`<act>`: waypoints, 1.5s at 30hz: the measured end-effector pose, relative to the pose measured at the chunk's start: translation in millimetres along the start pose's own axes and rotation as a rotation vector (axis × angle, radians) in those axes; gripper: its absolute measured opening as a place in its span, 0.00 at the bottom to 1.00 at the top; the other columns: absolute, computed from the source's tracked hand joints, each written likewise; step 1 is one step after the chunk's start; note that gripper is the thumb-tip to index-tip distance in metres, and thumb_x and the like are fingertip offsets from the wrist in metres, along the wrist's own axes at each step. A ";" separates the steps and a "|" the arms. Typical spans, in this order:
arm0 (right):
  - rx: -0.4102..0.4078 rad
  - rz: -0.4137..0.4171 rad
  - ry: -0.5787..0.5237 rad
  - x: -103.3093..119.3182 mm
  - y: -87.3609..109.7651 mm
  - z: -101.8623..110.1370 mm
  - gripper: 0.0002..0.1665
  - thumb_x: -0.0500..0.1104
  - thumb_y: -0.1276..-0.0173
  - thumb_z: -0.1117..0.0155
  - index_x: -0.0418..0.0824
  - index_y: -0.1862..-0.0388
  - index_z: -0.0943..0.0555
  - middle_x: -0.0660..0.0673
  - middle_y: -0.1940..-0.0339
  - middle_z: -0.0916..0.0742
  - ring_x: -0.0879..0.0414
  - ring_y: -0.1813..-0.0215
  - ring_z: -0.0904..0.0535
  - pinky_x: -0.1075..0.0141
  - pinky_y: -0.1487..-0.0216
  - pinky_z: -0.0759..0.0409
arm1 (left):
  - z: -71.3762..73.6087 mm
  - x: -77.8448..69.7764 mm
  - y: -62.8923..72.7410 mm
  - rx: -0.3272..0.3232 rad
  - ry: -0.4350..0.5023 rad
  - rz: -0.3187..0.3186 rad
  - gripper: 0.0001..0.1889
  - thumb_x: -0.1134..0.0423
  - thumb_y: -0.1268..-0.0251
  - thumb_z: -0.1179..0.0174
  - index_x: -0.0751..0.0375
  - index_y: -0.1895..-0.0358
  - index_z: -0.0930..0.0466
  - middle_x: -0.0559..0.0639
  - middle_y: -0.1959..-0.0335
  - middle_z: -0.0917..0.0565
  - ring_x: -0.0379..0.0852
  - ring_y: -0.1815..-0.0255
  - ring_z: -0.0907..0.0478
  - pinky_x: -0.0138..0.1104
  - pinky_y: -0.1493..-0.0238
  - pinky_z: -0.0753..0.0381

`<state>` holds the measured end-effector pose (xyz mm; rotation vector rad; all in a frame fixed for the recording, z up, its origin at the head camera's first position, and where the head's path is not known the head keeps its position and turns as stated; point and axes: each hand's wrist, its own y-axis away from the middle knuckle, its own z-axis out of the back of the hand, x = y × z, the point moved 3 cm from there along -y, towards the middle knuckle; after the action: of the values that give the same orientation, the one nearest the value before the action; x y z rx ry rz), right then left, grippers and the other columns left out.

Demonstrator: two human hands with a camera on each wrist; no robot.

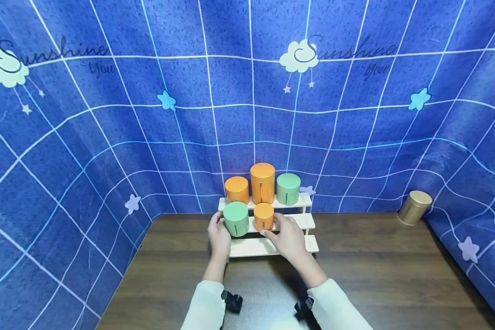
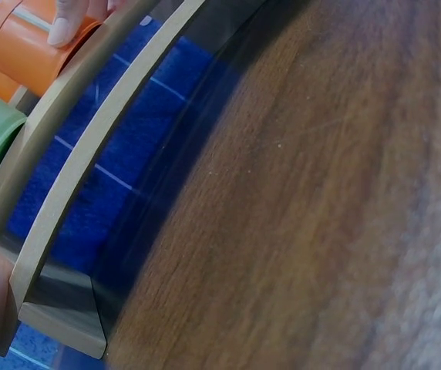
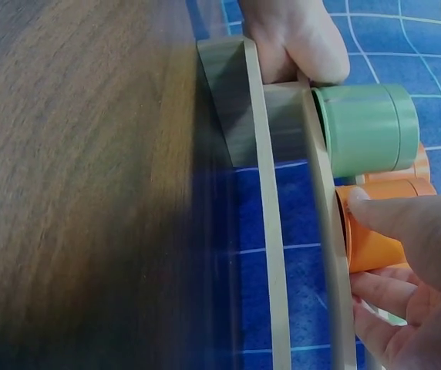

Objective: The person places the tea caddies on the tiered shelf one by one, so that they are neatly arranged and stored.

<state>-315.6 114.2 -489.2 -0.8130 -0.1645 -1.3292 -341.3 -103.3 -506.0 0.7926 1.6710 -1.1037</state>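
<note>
On a pale three-step wooden rack (image 1: 253, 247), my right hand (image 1: 288, 233) pinches a small orange canister (image 1: 264, 216) on the middle step. Its thumb lies on the near side of the canister, as the right wrist view shows, with the other fingers on the far side. My left hand (image 1: 220, 236) grips the rack's left end, right beside a green canister (image 1: 236, 220) on that same step. On the top step stand a short orange canister (image 1: 237, 189), a tall orange canister (image 1: 262, 183) and another green canister (image 1: 288, 189).
A gold canister (image 1: 415, 207) stands at the table's back right corner. The dark wooden table (image 1: 379, 270) meets a blue gridded curtain (image 1: 334, 128) behind the rack and along both sides. The rack's lowest step holds no canister.
</note>
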 end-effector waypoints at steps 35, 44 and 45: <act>-0.057 0.044 0.010 6.7 1.0 -2.7 0.53 0.55 0.42 0.21 0.27 0.27 0.32 0.40 0.43 0.14 0.44 0.40 0.21 0.49 0.46 0.19 | -2.6 -0.8 -8.5 0.002 0.017 -0.010 0.16 0.80 0.27 0.57 0.76 0.45 0.23 0.67 0.47 0.19 0.57 0.41 0.24 0.47 0.38 0.27; -0.009 0.044 -0.144 -3.5 7.0 0.3 0.49 0.48 0.40 0.22 0.23 0.29 0.33 0.36 0.38 0.17 0.40 0.34 0.25 0.48 0.34 0.27 | 0.2 38.8 -13.2 -0.029 0.032 0.022 0.16 0.77 0.25 0.56 0.71 0.44 0.21 0.63 0.46 0.19 0.54 0.41 0.23 0.43 0.38 0.27; -0.003 0.039 -0.167 -5.4 8.0 1.2 0.49 0.47 0.40 0.22 0.24 0.28 0.34 0.37 0.38 0.17 0.41 0.34 0.25 0.47 0.34 0.27 | 0.1 40.3 -13.1 -0.028 0.033 0.023 0.15 0.77 0.25 0.56 0.71 0.44 0.21 0.63 0.46 0.18 0.54 0.41 0.23 0.43 0.38 0.26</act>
<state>-309.4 119.3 -494.7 -0.9253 -0.2771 -1.2250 -366.4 -107.8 -539.9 0.8142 1.6970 -1.0549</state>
